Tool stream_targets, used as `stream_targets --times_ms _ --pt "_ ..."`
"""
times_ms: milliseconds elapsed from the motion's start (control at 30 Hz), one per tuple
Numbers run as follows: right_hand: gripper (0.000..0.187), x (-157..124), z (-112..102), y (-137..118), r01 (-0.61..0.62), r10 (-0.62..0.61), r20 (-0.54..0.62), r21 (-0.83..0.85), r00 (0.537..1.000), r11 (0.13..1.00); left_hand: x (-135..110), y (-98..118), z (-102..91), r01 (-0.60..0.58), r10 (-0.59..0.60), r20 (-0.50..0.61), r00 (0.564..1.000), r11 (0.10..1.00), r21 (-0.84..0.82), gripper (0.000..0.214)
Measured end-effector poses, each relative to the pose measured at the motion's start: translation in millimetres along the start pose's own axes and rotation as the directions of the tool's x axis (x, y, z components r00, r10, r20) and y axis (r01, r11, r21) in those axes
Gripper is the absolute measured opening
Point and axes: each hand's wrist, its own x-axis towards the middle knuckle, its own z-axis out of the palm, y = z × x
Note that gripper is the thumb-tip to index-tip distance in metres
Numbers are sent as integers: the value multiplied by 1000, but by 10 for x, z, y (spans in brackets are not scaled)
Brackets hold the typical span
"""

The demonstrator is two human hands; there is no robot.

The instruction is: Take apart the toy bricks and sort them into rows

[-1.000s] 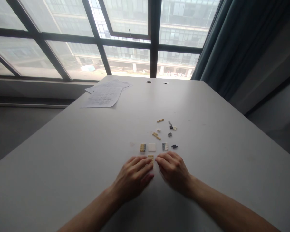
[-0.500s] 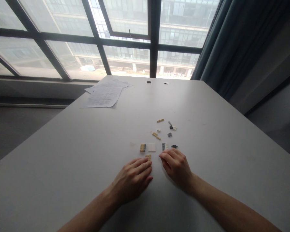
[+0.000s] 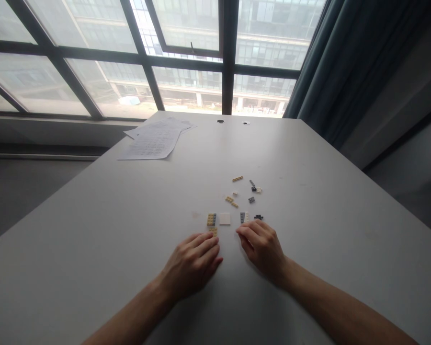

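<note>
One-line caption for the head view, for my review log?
Both hands rest on a grey table: left hand touching a tan brick, right hand beside scattered small bricks.

Left hand (image 3: 194,261) flat, palm down, right hand (image 3: 261,247) beside it, fingers curled

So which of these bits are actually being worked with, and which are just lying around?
In hand:
left hand touching a tan plate
right hand beside a grey-and-white plate

Lying about:
white tile
tan strip
papers
</note>
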Motion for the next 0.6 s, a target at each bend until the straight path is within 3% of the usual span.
stream_targets --times_ms 267,600 --pt "16 -9 -6 25 -21 22 -38 25 999 999 -16 -28 -5 13 -13 2 1000 1000 28 17" --pt "13 34 -69 178 -250 272 -203 129 941 960 -33 -77 17 8 -8 3 1000 1000 -1 24"
